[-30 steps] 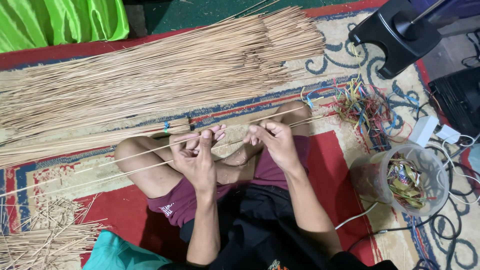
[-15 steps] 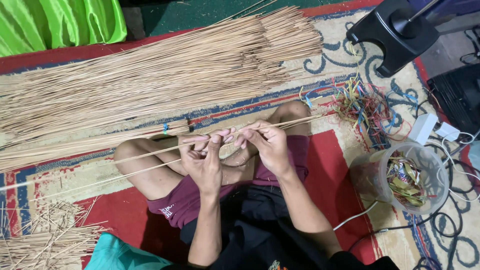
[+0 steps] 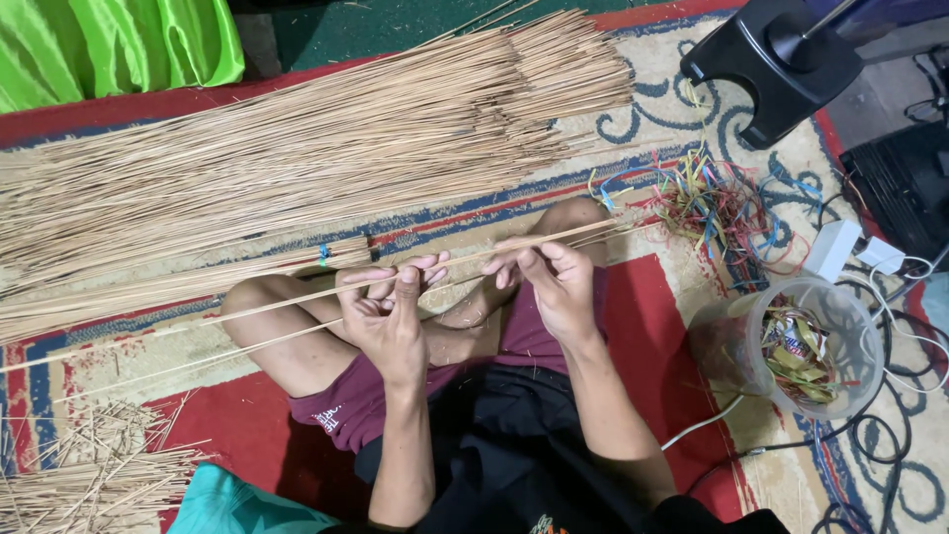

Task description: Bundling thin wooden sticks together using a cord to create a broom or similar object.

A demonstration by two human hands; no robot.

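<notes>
I sit cross-legged on a patterned rug. My left hand and my right hand each pinch a few long thin tan sticks that run from the far left across my knees to the right. The hands are about a hand's width apart above my shins. A large heap of the same sticks lies on the rug beyond my legs, and a smaller bundle tied with a blue band lies at its near edge.
Short stick offcuts pile at the lower left. Coloured plastic strips lie right of my knee, by a clear tub holding more. A black stand base, cables and a white adapter sit at the right. Green fabric is top left.
Both hands rose a little from my legs and drew closer along the sticks; the held sticks lifted with them.
</notes>
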